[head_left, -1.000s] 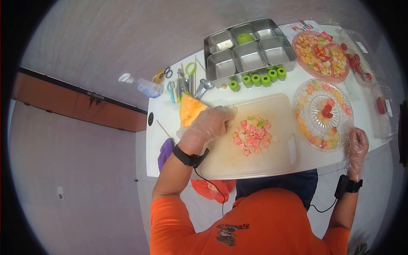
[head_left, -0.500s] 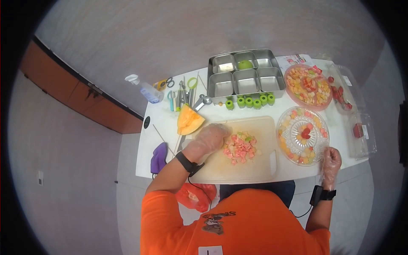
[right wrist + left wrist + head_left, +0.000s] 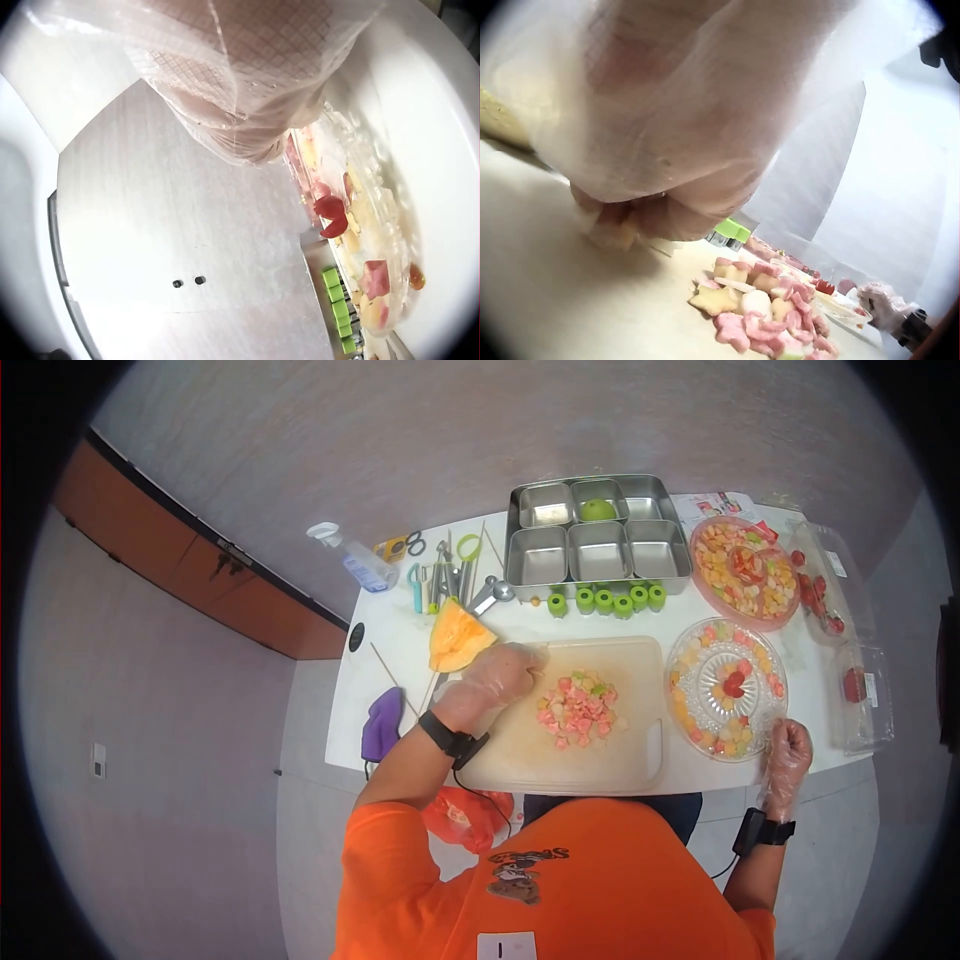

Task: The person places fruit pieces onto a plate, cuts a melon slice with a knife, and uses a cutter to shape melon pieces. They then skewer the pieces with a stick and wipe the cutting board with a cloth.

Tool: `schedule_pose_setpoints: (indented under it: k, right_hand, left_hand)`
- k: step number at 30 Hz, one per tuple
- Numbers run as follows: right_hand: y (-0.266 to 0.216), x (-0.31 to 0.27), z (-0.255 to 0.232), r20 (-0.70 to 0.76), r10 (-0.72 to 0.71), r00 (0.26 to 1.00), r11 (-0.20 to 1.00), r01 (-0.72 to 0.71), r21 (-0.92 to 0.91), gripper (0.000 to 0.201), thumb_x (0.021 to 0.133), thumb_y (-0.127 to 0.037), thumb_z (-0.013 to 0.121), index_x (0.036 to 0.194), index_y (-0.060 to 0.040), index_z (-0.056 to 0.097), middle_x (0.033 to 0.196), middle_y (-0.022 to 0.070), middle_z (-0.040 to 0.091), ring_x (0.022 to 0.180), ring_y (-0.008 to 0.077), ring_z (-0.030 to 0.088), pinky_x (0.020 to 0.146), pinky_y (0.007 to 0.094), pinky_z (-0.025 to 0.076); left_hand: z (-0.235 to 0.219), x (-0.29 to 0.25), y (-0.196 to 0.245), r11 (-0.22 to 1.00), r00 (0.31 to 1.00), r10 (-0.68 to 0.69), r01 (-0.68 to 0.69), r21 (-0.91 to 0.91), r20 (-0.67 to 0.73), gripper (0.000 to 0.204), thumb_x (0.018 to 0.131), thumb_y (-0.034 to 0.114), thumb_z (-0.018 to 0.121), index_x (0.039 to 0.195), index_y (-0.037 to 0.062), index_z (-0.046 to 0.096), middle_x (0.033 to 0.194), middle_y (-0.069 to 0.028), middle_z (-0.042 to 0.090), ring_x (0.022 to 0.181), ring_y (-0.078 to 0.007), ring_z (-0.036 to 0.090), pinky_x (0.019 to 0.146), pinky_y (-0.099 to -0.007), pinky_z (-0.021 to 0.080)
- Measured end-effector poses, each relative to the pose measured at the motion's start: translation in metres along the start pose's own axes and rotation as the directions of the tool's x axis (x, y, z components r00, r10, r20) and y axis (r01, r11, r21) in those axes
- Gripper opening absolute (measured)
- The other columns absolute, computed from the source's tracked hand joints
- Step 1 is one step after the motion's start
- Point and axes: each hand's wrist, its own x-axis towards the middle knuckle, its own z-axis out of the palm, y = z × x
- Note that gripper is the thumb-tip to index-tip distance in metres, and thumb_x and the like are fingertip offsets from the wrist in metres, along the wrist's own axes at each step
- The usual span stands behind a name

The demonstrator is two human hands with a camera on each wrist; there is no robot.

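In the head view, my gloved left hand (image 3: 492, 678) is low over the left side of the cutting board (image 3: 510, 750), fingers curled down. Its fingertips pinch a small pale piece of fruit (image 3: 625, 231), mostly hidden by the glove. Beside it lies a heap of pink, cream and green cut fruit shapes (image 3: 578, 710), some star-shaped. My gloved right hand (image 3: 788, 752) rests loosely curled by the near right rim of a clear glass plate (image 3: 700, 690). Fruit pieces ring that plate, with red slices (image 3: 734, 684) in its middle.
A melon wedge (image 3: 460, 638) sits left of the board, near tools (image 3: 448, 575) and a spray bottle (image 3: 360, 565). Behind stand green-topped cutters (image 3: 603, 602) and a steel tray (image 3: 600, 582). A pink fruit platter (image 3: 770, 622) and clear boxes (image 3: 865, 735) occupy the right.
The head view has shifted, moving the whole table within it. My left hand stays low over the board's left side, and my right hand stays beside the glass plate.
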Motion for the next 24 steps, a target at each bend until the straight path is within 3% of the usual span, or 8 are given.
schedule_pose_setpoints:
  k: [4,6,8,12,14,18,22,24]
  right_hand:
    - [0.016,0.002,-0.003,-0.004,-0.144,0.990,0.983,0.143,-0.115,0.005,0.095,-0.004,0.068,0.095,0.0008,0.069,0.087,0.0043,0.067,0.082,0.0131,0.061,0.076,0.0287,0.051]
    - [-0.009,-0.004,-0.001,-0.006,-0.198,0.980,0.955,0.191,-0.227,0.004,0.092,-0.003,0.068,0.092,0.0002,0.070,0.087,0.0087,0.069,0.082,0.0187,0.065,0.078,0.0333,0.053]
    - [-0.011,-0.006,0.001,-0.020,-0.165,0.986,0.964,0.156,-0.213,0.003,0.090,-0.002,0.068,0.091,0.0003,0.070,0.084,0.0088,0.068,0.080,0.0188,0.065,0.077,0.0325,0.052]
    - [-0.025,-0.008,0.005,-0.027,-0.147,0.989,0.974,0.140,-0.178,0.007,0.091,-0.006,0.072,0.089,0.0005,0.070,0.079,0.0043,0.064,0.071,0.0106,0.058,0.067,0.0264,0.049]
    - [-0.022,-0.007,0.007,-0.044,-0.161,0.986,0.977,0.153,-0.149,0.008,0.091,-0.007,0.074,0.089,0.0007,0.071,0.077,0.0020,0.063,0.069,0.0077,0.055,0.064,0.0249,0.047]
    - [-0.027,-0.009,0.006,-0.049,-0.152,0.987,0.981,0.144,-0.132,0.009,0.091,-0.007,0.075,0.089,0.0003,0.071,0.076,0.0021,0.062,0.068,0.0082,0.056,0.064,0.0255,0.047]
    - [-0.027,-0.009,0.005,-0.048,-0.182,0.982,0.974,0.173,-0.148,0.009,0.090,-0.008,0.076,0.088,-0.0008,0.071,0.076,0.0038,0.063,0.067,0.0099,0.056,0.063,0.0265,0.047]
    - [-0.028,-0.009,0.004,-0.050,-0.190,0.981,0.970,0.179,-0.165,0.009,0.090,-0.008,0.076,0.088,-0.0011,0.070,0.075,0.0047,0.063,0.067,0.0110,0.057,0.063,0.0271,0.047]
  left_hand:
    - [-0.009,0.003,-0.003,0.997,0.997,-0.047,0.043,0.058,0.059,0.023,0.084,0.018,0.061,0.099,0.0077,0.075,0.100,-0.0207,0.073,0.096,-0.0405,0.069,0.084,-0.0489,0.054]
    - [-0.016,0.007,-0.005,1.000,0.999,-0.026,0.025,-0.017,-0.040,0.021,0.083,0.020,0.066,0.097,0.0081,0.076,0.092,-0.0175,0.073,0.086,-0.0375,0.070,0.076,-0.0454,0.055]
    - [-0.031,0.013,0.009,0.995,0.988,0.094,-0.098,-0.032,-0.120,0.017,0.081,0.014,0.067,0.093,0.0043,0.075,0.087,-0.0180,0.071,0.080,-0.0354,0.069,0.072,-0.0424,0.054]
    - [-0.053,0.031,0.073,0.972,0.973,0.194,-0.208,-0.106,-0.127,0.013,0.080,0.013,0.069,0.089,0.0045,0.073,0.081,-0.0166,0.067,0.078,-0.0368,0.066,0.073,-0.0433,0.053]
    - [-0.044,0.050,0.112,0.844,0.862,0.478,-0.504,-0.185,-0.167,0.014,0.079,0.003,0.067,0.092,0.0029,0.073,0.079,-0.0146,0.067,0.072,-0.0319,0.065,0.068,-0.0387,0.052]
    - [0.008,0.086,0.172,0.706,0.742,0.659,-0.667,-0.237,-0.125,0.016,0.078,0.004,0.067,0.093,0.0046,0.072,0.085,-0.0142,0.069,0.077,-0.0348,0.066,0.071,-0.0411,0.054]
    - [0.038,0.104,0.206,0.705,0.722,0.692,-0.667,-0.241,0.026,0.017,0.079,0.008,0.065,0.094,0.0055,0.072,0.087,-0.0139,0.070,0.083,-0.0357,0.068,0.076,-0.0425,0.055]
    - [0.043,0.108,0.212,0.772,0.755,0.633,-0.597,-0.219,0.171,0.020,0.080,0.010,0.063,0.097,0.0059,0.073,0.090,-0.0140,0.071,0.089,-0.0362,0.068,0.080,-0.0427,0.055]
